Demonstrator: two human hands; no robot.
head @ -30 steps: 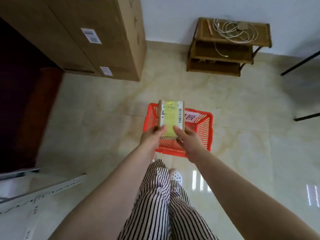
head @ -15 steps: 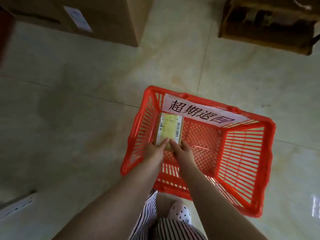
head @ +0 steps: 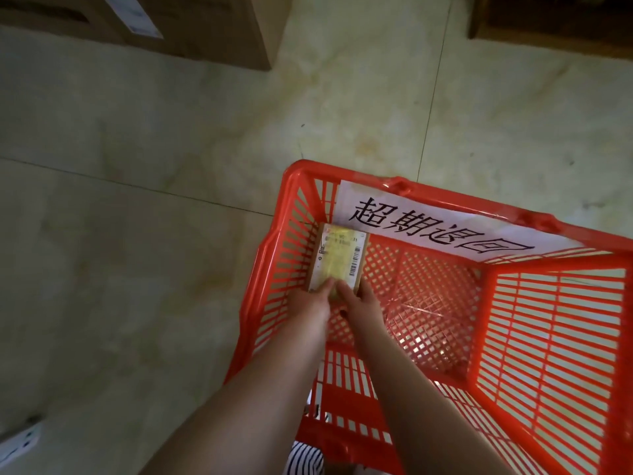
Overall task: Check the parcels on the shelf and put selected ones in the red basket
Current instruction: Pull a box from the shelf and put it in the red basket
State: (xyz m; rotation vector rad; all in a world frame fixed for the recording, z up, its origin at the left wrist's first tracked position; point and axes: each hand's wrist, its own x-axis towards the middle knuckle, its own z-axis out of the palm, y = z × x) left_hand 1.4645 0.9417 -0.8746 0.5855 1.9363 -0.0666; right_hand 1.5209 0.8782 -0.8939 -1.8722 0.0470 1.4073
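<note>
Fingers (head: 337, 286) of both hands on parcel (head: 337, 258) inside red basket (head: 548, 323)

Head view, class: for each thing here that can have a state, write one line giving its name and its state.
Parcel: label up, inside the basket at its far left corner, held at its near end.
Red basket: on the floor, holding only the parcel.
Left hand: grips the parcel.
Right hand: grips the parcel.

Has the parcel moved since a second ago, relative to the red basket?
Yes. The parcel has gone down from above the red basket into its far-left corner below the paper sign, both hands on it.
</note>
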